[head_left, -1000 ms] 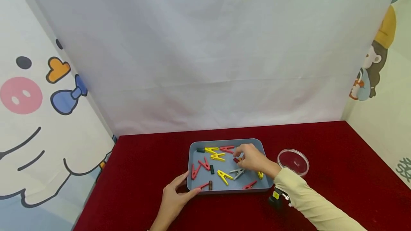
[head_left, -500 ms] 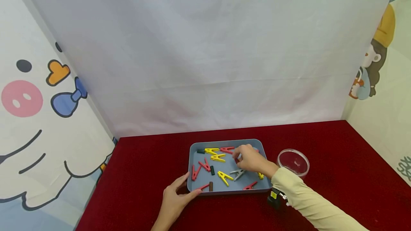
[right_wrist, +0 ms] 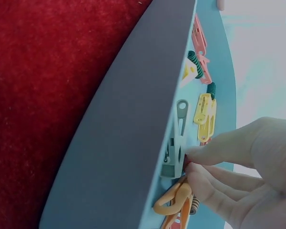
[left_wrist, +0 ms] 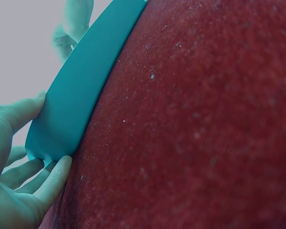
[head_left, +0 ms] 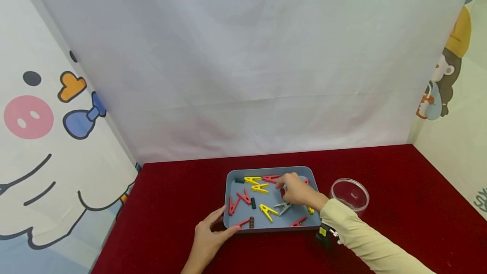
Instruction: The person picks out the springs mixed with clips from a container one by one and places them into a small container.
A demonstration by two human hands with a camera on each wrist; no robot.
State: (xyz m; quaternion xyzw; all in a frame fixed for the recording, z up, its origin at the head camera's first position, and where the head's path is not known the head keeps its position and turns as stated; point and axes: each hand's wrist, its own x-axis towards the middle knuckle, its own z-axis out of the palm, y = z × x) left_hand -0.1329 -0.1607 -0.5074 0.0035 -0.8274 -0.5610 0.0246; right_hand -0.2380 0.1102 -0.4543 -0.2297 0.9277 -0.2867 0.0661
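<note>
My left hand (head_left: pixel 209 234) holds the near-left corner of a blue-grey tray (head_left: pixel 274 229), thumb on one wall and fingers round the other. Inside the tray, my right hand (head_left: pixel 298 189) reaches down at the right half. Its thumb and fingertips pinch a small dark red piece (right_wrist: pixel 186 161), mostly hidden by the fingers; its kind I cannot tell. Right beside those fingertips lies a grey spring clip (right_wrist: pixel 181 126), and an orange clip (right_wrist: pixel 178 198) sits just below them in the right wrist view. Yellow clips (head_left: pixel 268 212) and red clips (head_left: pixel 233 205) lie spread about the tray.
Small coil springs lie among the clips, a dark green spring (head_left: pixel 253 203) and a brown spring (head_left: pixel 251 222) among them. A round clear dish (head_left: pixel 350 193) stands right of the tray on the red cloth (head_left: pixel 171 206). Behind hangs a white curtain (head_left: pixel 243 75).
The right hand stays at nearly the same spot in the tray, its fingers closing lower over the dark red piece and hiding more of it. The left hand keeps its hold on the corner.
</note>
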